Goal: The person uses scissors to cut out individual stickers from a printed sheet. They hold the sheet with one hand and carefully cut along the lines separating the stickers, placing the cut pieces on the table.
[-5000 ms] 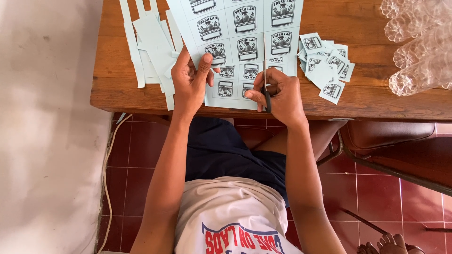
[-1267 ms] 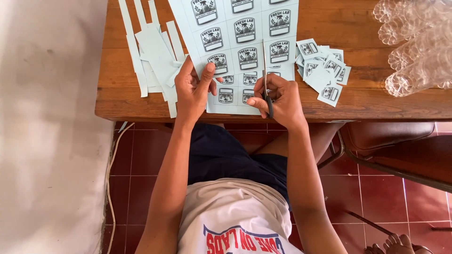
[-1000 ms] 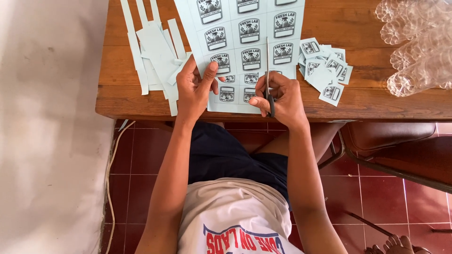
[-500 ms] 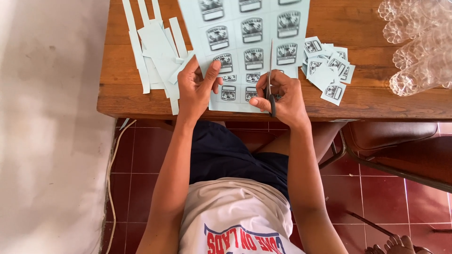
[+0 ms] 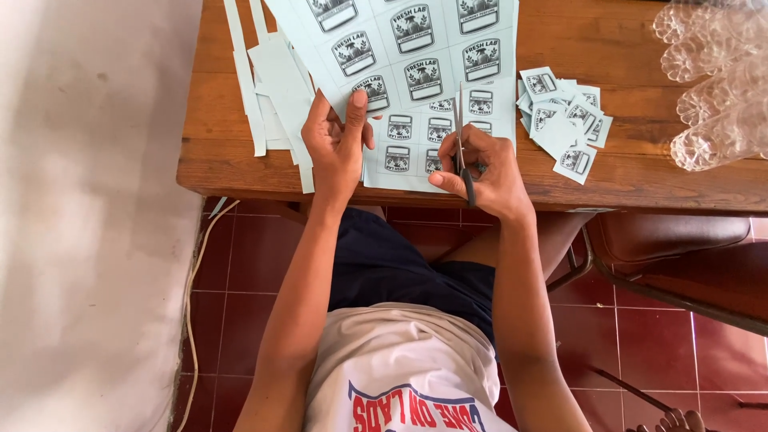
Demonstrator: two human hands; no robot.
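Label sheet (image 5: 416, 56): pale blue-green paper printed with rows of small dark badge labels. It lies on the tabletop (image 5: 640, 172) and overhangs the near edge toward the person. A smaller piece with smaller labels sits at its near end, between the two hands.

Scissors (image 5: 462, 144): blades point away from the person, up into the sheet, along a gap between label columns. Blades look nearly closed; tips lie against the paper. Dark handles sit inside the right hand.

Right hand (image 5: 484, 172): grip wrapped around the scissor handles, fingers curled, thumb on the near side. It rests over the near edge of the sheet.

Left hand (image 5: 338, 144): grip pinches the sheet's left side, thumb on top of the paper, fingers partly under it and not fully visible. It holds the paper just left of the cut line.

Cut labels (image 5: 564, 120): a loose heap of small squares just right of the sheet, some overlapping.

Strips (image 5: 268, 80): long narrow offcuts left of the sheet, fanned out, one reaching the tabletop's near edge.

Plastic cups (image 5: 716, 80): clear, stacked, far right of the tabletop.

Below: red tiled floor (image 5: 264, 264), pale cable (image 5: 192, 296), chair (image 5: 680, 248) to the right.
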